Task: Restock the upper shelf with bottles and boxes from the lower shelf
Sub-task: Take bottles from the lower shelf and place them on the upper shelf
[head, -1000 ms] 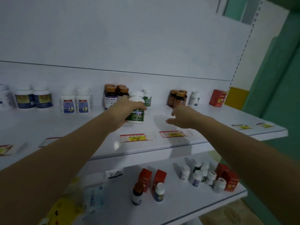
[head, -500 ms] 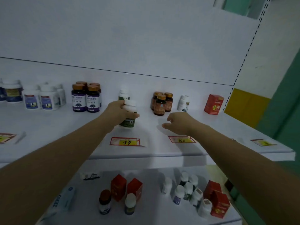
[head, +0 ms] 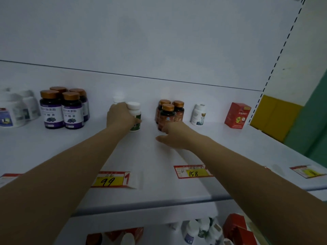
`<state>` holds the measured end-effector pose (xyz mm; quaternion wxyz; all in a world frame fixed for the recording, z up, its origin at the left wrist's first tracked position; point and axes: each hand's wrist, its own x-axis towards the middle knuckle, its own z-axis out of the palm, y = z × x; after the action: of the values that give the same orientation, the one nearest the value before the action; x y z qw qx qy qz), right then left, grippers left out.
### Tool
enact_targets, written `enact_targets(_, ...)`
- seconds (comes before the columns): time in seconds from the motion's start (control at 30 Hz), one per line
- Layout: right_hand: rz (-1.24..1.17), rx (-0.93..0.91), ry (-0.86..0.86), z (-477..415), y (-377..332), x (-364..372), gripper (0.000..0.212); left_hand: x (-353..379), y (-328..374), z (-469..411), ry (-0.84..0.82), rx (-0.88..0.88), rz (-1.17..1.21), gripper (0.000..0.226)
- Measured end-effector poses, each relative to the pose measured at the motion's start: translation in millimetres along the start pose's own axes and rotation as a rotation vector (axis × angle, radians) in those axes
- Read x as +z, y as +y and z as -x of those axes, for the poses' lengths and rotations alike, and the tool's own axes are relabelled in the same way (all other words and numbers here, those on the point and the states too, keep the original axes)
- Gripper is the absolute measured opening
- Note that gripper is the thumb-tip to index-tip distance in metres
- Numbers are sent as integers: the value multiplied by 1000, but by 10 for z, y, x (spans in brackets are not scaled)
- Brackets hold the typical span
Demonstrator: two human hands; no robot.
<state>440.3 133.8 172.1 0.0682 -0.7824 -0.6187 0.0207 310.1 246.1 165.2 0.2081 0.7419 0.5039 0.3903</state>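
My left hand grips a white bottle with a green label standing on the upper shelf, just in front of another white bottle at the back. My right hand hovers low over the shelf with loosely curled fingers, holding nothing, right in front of a cluster of brown bottles. On the lower shelf, partly hidden under the upper one, stand small white bottles and red boxes.
Dark purple-labelled bottles stand to the left, large white bottles further left. A white bottle and a red box stand at the right. Price tags line the shelf's front edge.
My left hand has carried the green-labelled bottle deeper onto the upper shelf, toward the back. My right hand has moved forward to the brown bottles. The view has moved closer.
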Motion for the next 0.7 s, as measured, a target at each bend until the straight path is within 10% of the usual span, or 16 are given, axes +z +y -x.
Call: enact_targets(0.7, -24, -94, -47, -172, 405, -11, 29, 415, 108, -223, 143, -108, -139, 57)
